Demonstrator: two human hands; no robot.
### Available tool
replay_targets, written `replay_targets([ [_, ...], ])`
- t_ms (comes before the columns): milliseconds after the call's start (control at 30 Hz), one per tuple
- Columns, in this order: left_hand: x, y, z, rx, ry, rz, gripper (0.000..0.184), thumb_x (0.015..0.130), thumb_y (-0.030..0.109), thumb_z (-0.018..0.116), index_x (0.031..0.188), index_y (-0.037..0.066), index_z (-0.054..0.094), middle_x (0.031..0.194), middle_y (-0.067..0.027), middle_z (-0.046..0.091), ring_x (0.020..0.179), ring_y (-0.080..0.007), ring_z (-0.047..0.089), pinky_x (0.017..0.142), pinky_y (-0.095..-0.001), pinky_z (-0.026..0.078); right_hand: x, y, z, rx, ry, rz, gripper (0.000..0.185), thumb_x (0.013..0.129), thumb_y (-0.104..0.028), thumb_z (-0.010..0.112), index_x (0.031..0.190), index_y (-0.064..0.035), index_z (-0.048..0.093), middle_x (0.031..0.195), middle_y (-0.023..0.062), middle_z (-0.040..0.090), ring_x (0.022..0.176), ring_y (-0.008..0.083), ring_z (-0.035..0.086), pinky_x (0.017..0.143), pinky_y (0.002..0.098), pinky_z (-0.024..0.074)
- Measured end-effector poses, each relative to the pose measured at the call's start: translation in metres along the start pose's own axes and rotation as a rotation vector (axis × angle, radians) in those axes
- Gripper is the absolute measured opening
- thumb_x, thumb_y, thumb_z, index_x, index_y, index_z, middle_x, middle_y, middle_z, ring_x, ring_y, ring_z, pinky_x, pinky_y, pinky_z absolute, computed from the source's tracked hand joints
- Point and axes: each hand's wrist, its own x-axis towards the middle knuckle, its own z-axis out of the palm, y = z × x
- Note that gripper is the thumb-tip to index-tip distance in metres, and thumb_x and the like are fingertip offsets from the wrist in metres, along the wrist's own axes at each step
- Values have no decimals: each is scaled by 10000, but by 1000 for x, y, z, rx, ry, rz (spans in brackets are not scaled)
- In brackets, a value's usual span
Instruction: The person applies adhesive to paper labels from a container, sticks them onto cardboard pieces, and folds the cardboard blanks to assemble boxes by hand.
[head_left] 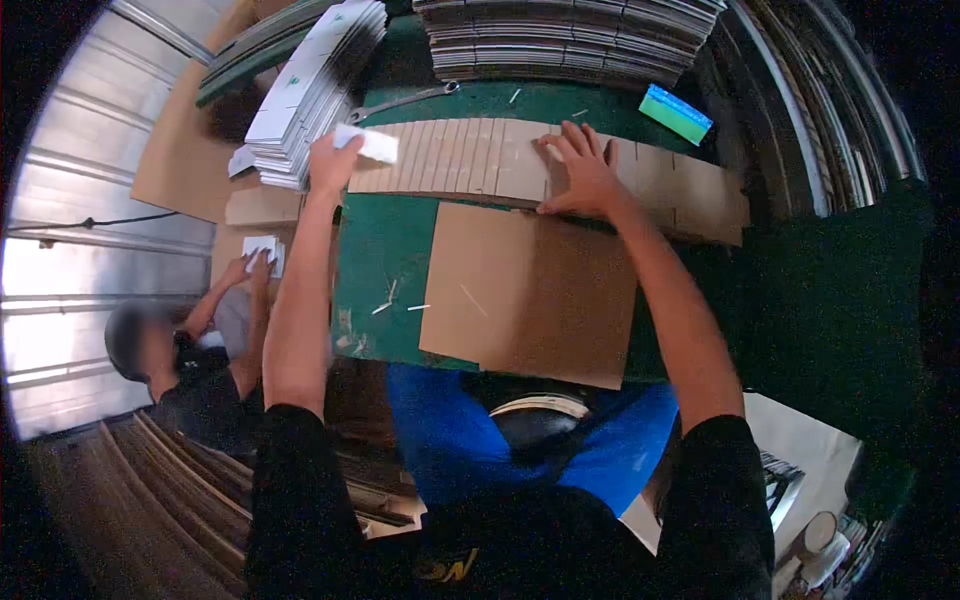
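Observation:
My left hand (332,164) is closed on a small white piece (378,147), blurred, at the left end of a row of brown cardboard strips (450,158). Narrow upright lines divide the left part of this row; its right part is flatter, with a few short slots. My right hand (585,178) lies on the row right of its middle, fingers spread, thumb by the near edge. Nearer to me, a flat brown cardboard sheet (525,295) rests on the green table (380,260), partly in shadow.
A stack of white printed card (305,95) stands at the left. Behind are a wrench (410,98), stacked boards (570,45) and a lit phone (676,114). At the left, another person (200,375) handles small white pieces (262,250). White scraps (385,305) lie on the table.

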Motion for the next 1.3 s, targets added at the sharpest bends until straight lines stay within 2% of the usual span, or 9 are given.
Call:
replay_targets([
  [167,-14,4,43,-281,-221,-69,317,797,260,767,962,-3,705,784,-69,700,653,-146,630,586,-312,502,3,5,6,-15,11,-7,1103,494,-546,888,1442,-324,368,1615,118,163,1496,380,78,1127,699,53],
  [367,17,-67,11,245,65,68,379,788,260,763,1010,-40,695,852,-143,732,726,-227,696,655,-378,525,6,13,13,-2,16,-30,1208,428,-659,866,1466,-323,347,1622,136,144,1489,413,76,1109,736,17],
  [500,-1,14,18,-278,-109,-20,218,861,209,741,944,10,713,713,0,639,569,-60,542,516,-211,421,6,11,16,-31,26,-30,1217,434,-658,865,1479,-331,332,1628,134,122,1493,410,60,1112,733,12],
  [600,-7,20,43,-305,-210,-16,215,852,207,741,935,10,717,722,-3,646,585,-68,557,526,-227,440,2,5,7,-12,37,-15,1061,518,-541,887,1423,-321,380,1616,111,165,1495,385,75,1129,702,48],
  [667,-7,2,51,-87,-14,230,298,797,232,752,916,-39,710,818,-129,721,680,-227,674,621,-345,508,2,5,6,0,17,-2,1041,524,-518,893,1414,-320,390,1617,112,161,1495,388,73,1134,698,46],
  [767,16,-45,20,115,55,72,324,780,243,752,910,-51,709,836,-153,725,697,-274,683,651,-367,518,0,1,-1,3,-14,6,1041,524,-512,893,1415,-318,391,1617,117,159,1494,389,70,1130,704,42],
  [967,-2,3,12,-102,-52,-53,310,804,220,735,922,-64,701,839,-150,725,703,-267,681,641,-374,508,2,4,6,-3,27,-12,1054,512,-530,887,1419,-326,391,1614,120,164,1495,389,70,1124,711,45],
  [1067,-25,25,43,-83,-95,83,301,819,214,718,953,-55,693,852,-172,717,771,-260,686,691,-382,505,3,7,8,2,26,-20,1059,507,-537,885,1421,-328,391,1613,118,170,1495,387,71,1122,713,44],
  [1300,14,-41,-3,181,41,96,387,804,309,727,966,-41,687,835,-181,700,817,-341,673,779,-428,503,2,7,6,3,29,-18,1070,507,-555,883,1425,-315,389,1613,118,169,1495,386,71,1115,722,46],
])
